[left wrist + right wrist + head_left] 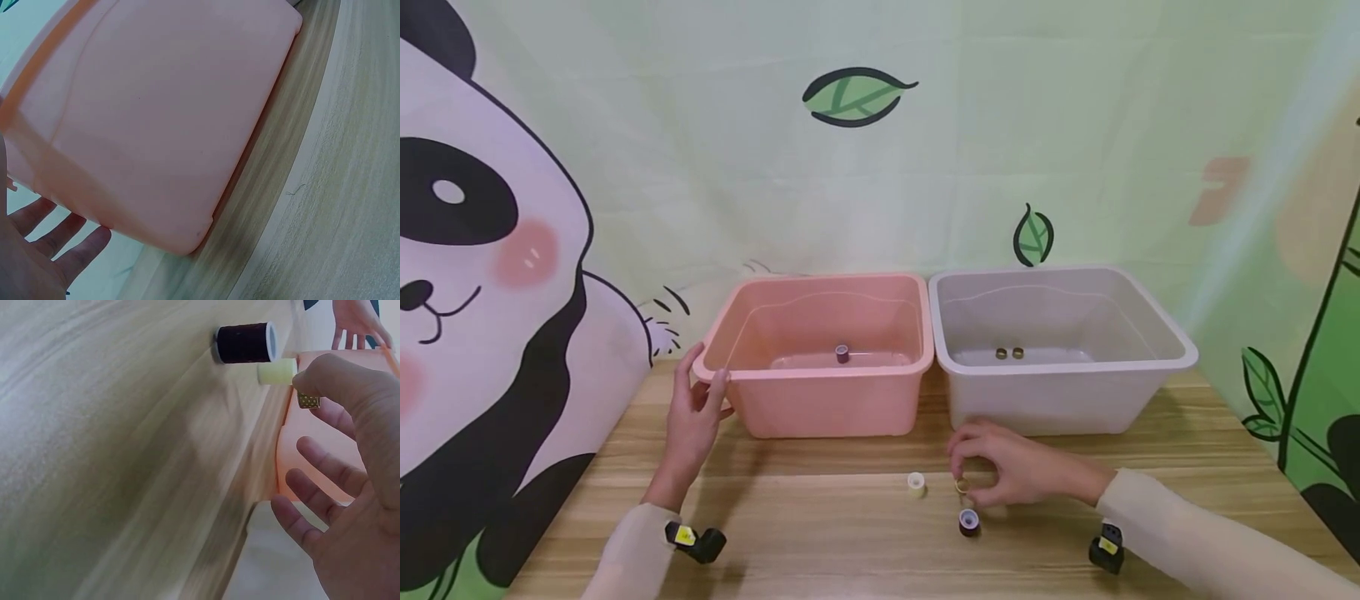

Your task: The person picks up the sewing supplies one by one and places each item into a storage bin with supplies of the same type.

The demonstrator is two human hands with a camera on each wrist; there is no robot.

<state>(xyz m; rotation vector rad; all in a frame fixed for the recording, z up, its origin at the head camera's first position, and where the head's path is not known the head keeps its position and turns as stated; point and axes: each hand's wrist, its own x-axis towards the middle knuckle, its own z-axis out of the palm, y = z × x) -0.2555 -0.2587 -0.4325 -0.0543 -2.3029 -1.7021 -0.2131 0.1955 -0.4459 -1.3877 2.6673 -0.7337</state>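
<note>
While the left hand (692, 421) is holding the near left corner of the pink plastic bin (823, 408), the right hand (1007, 467) is working over the wood-grain table (820, 517) in front of the off-white plastic bin (1045, 400). The right thumb and index finger are pinching a small gold-coloured metal ring with a dimpled surface (309, 400), and the other fingers are spreading loosely apart. The left thumb is pressing at the front of the corner, with the fingers reaching round the bin's side — a grip that is closing on the rim.

Two thread spools are standing near the ring: a dark one with a pale rim (969, 523) is sitting just on the viewer's side of it, and a pale yellow one (916, 485) is resting to its left. Inside the pink bin, a small dark purple spool (842, 354) is standing on the floor. Inside the off-white bin, two gold-coloured rings (1010, 353) are lying side by side. The bins are standing next to each other, and a pale green backdrop printed with a panda and leaves (880, 200) is hanging behind them.
</note>
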